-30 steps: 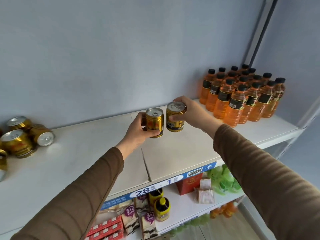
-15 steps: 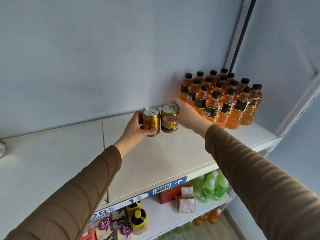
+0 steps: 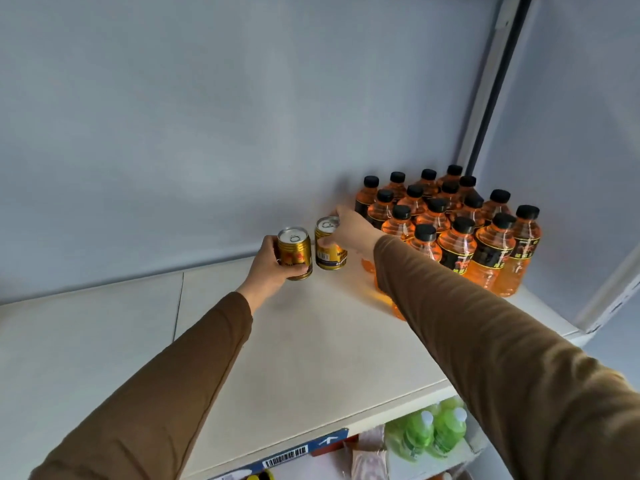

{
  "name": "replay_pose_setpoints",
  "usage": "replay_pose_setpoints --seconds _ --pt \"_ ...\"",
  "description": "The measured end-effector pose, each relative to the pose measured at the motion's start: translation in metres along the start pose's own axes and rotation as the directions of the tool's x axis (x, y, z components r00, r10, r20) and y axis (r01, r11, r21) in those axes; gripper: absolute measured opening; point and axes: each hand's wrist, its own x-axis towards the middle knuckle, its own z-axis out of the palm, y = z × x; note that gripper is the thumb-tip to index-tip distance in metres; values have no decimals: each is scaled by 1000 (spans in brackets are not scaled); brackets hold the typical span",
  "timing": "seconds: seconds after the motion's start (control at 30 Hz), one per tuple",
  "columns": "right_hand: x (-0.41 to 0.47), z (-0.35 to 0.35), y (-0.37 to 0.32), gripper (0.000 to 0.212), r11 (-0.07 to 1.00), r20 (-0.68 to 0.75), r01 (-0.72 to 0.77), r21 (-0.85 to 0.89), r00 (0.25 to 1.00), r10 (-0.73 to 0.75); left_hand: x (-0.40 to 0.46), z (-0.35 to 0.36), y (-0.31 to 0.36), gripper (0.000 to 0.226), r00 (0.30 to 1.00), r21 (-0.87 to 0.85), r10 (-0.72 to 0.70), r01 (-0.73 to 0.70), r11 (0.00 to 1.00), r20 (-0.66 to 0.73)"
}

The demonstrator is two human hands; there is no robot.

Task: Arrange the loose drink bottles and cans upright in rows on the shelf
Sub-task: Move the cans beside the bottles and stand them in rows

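Two gold cans stand upright side by side near the back of the white shelf (image 3: 311,348). My left hand (image 3: 268,266) grips the left gold can (image 3: 294,252) from the left side. My right hand (image 3: 349,228) holds the right gold can (image 3: 329,247), fingers over its top and side. Just right of the cans, several orange drink bottles (image 3: 457,223) with black caps stand upright in rows, filling the shelf's back right corner. My right forearm hides the lower parts of the nearest bottles.
A grey wall backs the shelf, and a white upright post (image 3: 485,109) runs up at the right corner. The shelf's front edge carries a barcode label (image 3: 285,457). Below it, green bottles (image 3: 433,433) and packets sit on a lower shelf.
Both hands have carried the two cans to the right and deeper onto the shelf, close to the orange bottles. My view has swung right, so the loose cans at the far left are out of sight.
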Motion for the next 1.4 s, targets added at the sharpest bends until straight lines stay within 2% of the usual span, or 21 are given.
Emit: replay_pose_setpoints --seconds 0.2,0.43,1.07,1.27,1.4 --pt "35 13 1 75 975 9 -82 -205 996 86 40 7 -13 71 1000 34 -4 4 999 -3" --pt "60 19 10 75 951 -16 -136 -277 991 136 62 18 -25 73 999 128 -23 27 991 -31" --pt "71 24 18 77 956 -110 -123 -267 989 96 70 36 -29 77 994 233 15 10 973 -105" --pt "68 24 20 76 950 -128 -119 -288 988 85 68 33 -26 76 998 270 6 12 963 -65" --pt "64 22 18 72 951 -129 -112 -287 989 77 62 21 -25 74 1000 372 11 -8 928 -7"
